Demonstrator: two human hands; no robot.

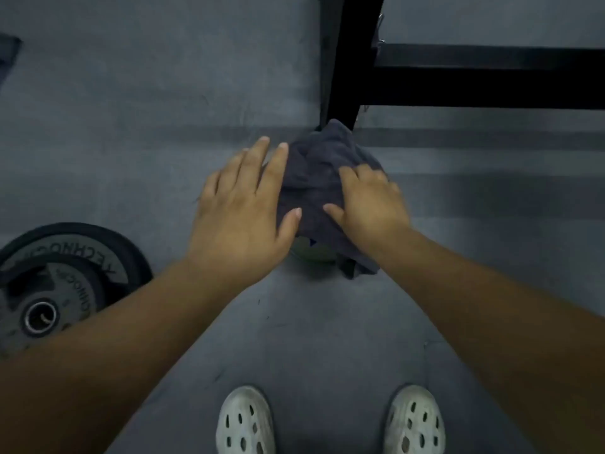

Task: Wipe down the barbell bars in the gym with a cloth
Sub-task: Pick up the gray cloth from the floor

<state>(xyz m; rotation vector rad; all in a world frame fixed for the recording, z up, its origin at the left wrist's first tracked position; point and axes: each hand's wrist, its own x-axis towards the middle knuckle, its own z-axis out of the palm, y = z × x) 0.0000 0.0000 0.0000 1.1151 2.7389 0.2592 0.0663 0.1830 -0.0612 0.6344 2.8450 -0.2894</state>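
The grey floor (131,93) fills the view, with a black frame (491,80) at the top right and stacked weight plates (65,273) at the left. The dark cloth (314,178) sits bunched just below the frame's upright, over a round end (312,252) that barely shows. The left hand (242,208), fingers spread, touches the cloth's side; the right hand (370,204) grips it with curled fingers. White shoes (245,421) stand below

A white left clog (245,421) and a matching right clog (414,421), each pierced with dark oval holes and marked with grey scuffs, are worn. The left hand (242,217) and right hand (370,204) are seen bare, as are the left forearm (131,322) and right forearm (491,306).
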